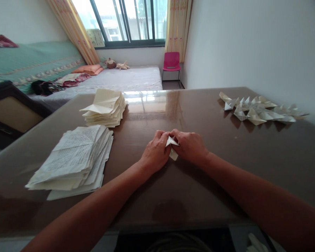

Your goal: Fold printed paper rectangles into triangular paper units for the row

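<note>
Between my two hands, near the middle of the table, is a small piece of folded paper (174,155), pale with a pointed upper part. My left hand (157,150) has its fingers closed on the paper's left side. From the right, my right hand (190,145) pinches the other side, its fingertips almost meeting those of the left. The fingers hide much of the fold. Several folded paper shapes (257,112) with pointed tips lie in a cluster at the table's far right.
On the left of the brown glossy table (152,196) sit a stack of printed sheets (70,154) and, behind it, a stack of yellowish folded paper (105,108). Beyond are a bed (131,78), a pink chair (171,62) and a window. A white wall runs along the right.
</note>
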A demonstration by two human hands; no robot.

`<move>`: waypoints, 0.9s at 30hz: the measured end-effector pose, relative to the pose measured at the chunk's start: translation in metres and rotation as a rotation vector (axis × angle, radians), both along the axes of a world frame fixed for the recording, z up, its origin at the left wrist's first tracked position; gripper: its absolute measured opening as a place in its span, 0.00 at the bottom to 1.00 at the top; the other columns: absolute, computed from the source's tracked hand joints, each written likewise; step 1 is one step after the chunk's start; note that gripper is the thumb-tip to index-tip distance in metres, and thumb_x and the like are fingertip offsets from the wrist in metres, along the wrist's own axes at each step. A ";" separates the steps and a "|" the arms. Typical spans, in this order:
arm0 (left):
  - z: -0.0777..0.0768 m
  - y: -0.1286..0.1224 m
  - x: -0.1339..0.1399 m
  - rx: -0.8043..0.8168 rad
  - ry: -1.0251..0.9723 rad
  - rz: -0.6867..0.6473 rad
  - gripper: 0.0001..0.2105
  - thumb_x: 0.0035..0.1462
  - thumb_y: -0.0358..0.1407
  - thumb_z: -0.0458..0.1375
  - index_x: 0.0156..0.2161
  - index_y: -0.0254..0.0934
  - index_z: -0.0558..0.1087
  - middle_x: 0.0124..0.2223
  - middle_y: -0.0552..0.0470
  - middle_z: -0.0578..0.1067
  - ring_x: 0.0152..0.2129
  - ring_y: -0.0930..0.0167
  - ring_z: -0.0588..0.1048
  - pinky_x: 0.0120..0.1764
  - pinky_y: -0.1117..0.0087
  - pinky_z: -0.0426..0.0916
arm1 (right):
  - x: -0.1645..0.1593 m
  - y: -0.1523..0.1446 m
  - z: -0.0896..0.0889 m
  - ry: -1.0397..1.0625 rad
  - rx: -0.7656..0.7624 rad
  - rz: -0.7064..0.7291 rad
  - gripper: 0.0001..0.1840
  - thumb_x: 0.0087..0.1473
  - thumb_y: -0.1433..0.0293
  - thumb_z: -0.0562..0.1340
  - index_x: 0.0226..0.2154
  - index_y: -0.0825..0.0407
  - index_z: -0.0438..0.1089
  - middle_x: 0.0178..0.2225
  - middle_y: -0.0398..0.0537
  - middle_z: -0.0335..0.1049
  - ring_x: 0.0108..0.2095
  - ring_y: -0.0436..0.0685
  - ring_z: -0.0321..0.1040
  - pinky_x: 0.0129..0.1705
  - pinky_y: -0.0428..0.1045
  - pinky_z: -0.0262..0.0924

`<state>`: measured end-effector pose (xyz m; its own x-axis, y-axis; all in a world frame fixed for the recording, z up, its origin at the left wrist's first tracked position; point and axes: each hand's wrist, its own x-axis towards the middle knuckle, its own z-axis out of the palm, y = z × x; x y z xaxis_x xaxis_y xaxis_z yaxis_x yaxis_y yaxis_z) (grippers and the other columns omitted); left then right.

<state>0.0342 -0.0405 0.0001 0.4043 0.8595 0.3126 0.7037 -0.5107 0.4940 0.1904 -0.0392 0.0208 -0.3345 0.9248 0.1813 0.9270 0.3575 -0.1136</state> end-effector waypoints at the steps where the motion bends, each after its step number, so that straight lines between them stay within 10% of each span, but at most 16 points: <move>1: 0.000 0.001 0.000 0.002 0.010 0.009 0.15 0.58 0.30 0.49 0.50 0.39 0.64 0.46 0.47 0.67 0.43 0.66 0.71 0.47 0.63 0.68 | -0.001 -0.001 0.001 -0.009 0.000 -0.001 0.13 0.56 0.61 0.54 0.42 0.49 0.64 0.36 0.49 0.76 0.33 0.59 0.72 0.28 0.47 0.48; 27: 0.002 0.006 0.000 0.022 -0.077 0.187 0.15 0.52 0.32 0.54 0.46 0.43 0.64 0.43 0.53 0.68 0.29 0.72 0.71 0.32 0.70 0.65 | -0.005 0.000 -0.007 0.021 -0.043 0.062 0.22 0.57 0.65 0.52 0.54 0.53 0.52 0.35 0.51 0.76 0.34 0.60 0.74 0.30 0.47 0.52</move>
<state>0.0340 -0.0343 0.0018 0.2124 0.9101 0.3558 0.7476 -0.3858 0.5406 0.1858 -0.0394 0.0143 -0.3876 0.9097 0.1489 0.9006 0.4082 -0.1492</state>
